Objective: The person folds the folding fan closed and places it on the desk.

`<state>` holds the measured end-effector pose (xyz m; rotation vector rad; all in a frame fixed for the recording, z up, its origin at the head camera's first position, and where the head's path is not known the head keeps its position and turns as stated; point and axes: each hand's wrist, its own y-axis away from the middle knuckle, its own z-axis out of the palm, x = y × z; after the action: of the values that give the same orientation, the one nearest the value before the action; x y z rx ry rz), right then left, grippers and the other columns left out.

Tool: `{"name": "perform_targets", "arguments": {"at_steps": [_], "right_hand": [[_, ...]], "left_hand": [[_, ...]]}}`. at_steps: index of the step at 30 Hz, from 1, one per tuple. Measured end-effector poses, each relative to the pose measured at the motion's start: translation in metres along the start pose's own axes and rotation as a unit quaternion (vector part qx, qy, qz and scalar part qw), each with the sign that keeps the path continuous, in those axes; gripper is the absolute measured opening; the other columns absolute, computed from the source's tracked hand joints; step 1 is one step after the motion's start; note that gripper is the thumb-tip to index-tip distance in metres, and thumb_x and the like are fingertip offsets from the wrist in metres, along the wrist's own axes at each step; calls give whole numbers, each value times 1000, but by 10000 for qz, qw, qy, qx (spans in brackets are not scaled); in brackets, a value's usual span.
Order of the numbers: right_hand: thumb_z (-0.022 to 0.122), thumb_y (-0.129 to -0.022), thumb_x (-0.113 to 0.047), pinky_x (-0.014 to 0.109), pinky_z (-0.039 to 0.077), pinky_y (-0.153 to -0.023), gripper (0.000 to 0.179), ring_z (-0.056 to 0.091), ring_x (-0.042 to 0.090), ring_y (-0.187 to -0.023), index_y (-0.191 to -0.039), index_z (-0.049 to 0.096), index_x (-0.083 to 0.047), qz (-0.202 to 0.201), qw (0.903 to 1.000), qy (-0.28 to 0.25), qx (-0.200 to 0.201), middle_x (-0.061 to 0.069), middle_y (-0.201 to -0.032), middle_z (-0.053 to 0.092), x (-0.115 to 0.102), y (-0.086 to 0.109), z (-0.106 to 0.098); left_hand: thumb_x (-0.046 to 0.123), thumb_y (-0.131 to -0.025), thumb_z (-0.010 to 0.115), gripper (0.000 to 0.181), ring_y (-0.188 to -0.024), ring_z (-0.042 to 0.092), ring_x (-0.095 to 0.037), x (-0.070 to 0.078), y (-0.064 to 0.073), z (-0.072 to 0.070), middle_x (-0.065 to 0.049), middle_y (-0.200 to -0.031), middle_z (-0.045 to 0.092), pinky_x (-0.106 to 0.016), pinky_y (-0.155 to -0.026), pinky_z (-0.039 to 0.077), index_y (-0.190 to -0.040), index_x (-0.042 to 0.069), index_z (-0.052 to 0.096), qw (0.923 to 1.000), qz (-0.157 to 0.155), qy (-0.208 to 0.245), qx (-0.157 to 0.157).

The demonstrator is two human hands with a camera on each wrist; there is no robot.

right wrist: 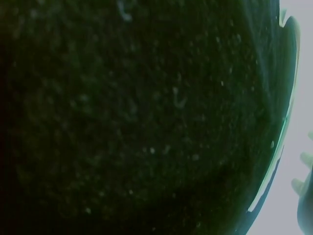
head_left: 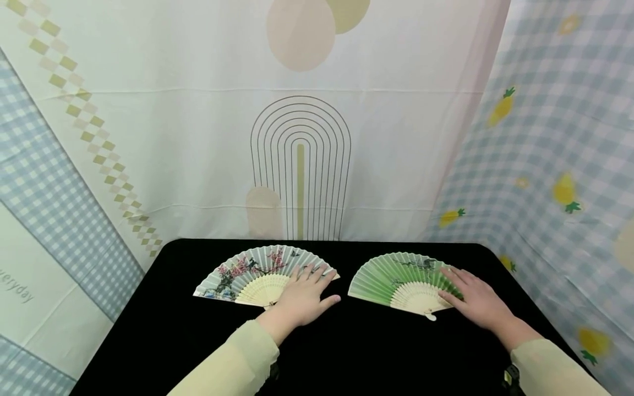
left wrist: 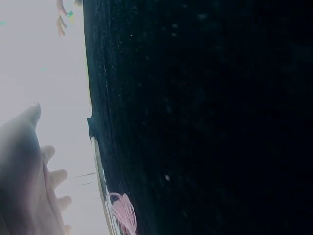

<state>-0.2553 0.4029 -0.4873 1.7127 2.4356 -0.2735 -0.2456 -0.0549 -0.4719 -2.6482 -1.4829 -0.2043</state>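
Two folding fans lie spread on a black-covered table. The left one, a white fan (head_left: 257,264) printed with pink blossoms, has pale slats and a pink tassel (left wrist: 124,213) that shows in the left wrist view. My left hand (head_left: 302,300) is over its right part, fingers straight and spread, thumb out to the side. Beside it is a green fan (head_left: 381,275) with a dark printed motif and a pale pivot end toward me. My right hand (head_left: 477,297) overlaps its right side with fingers extended, hiding that edge. In the right wrist view only some fingertips (right wrist: 298,186) show.
The black table (head_left: 376,357) has rounded far corners. Behind it hangs a white curtain (head_left: 208,154) with arch and circle prints. Blue checked cloth (head_left: 535,148) with pineapple prints hangs at the right, and more checked cloth (head_left: 49,170) at the left.
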Motion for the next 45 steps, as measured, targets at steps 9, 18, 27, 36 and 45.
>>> {"name": "perform_targets", "arguments": {"at_steps": [9,18,27,36,45], "right_hand": [[44,-101,-58,75,27,-100,75,29,56,-134,-155,32,-7,265,9995,40,-182,29,-154,30,13,2,3],[44,-101,-58,76,28,-98,73,30,56,-134,-153,37,-6,433,9986,47,-292,29,-153,31,20,1,4],[42,-101,-60,79,27,-94,78,27,59,-132,-153,35,-3,738,9956,-89,-567,34,-152,28,39,0,5],[40,-100,-64,80,27,-92,83,25,60,-133,-153,33,-1,931,9928,-284,-693,35,-152,26,52,-1,4],[39,-99,-66,80,28,-91,86,25,61,-132,-153,32,1,1096,9900,-316,-826,37,-151,25,61,-1,5]], "left_hand": [[68,-100,26,71,-150,16,-31,12,-13,4,-3,-163,24,-55,-120,12,-159,29,23,9994,-103,-309,-150],[67,-100,26,71,-150,15,-30,20,-21,3,-1,-163,25,-55,-120,12,-159,29,25,9978,-224,-527,-337],[66,-100,26,69,-150,16,-30,23,-35,14,0,-162,26,-55,-120,12,-158,29,27,9956,-129,-793,-489],[67,-100,27,68,-151,13,-28,25,-44,16,1,-162,25,-55,-121,10,-157,31,30,9934,-204,-896,-684],[67,-99,29,68,-151,14,-27,30,-52,15,1,-162,27,-54,-121,11,-156,31,32,9930,-209,-885,-757]]}}
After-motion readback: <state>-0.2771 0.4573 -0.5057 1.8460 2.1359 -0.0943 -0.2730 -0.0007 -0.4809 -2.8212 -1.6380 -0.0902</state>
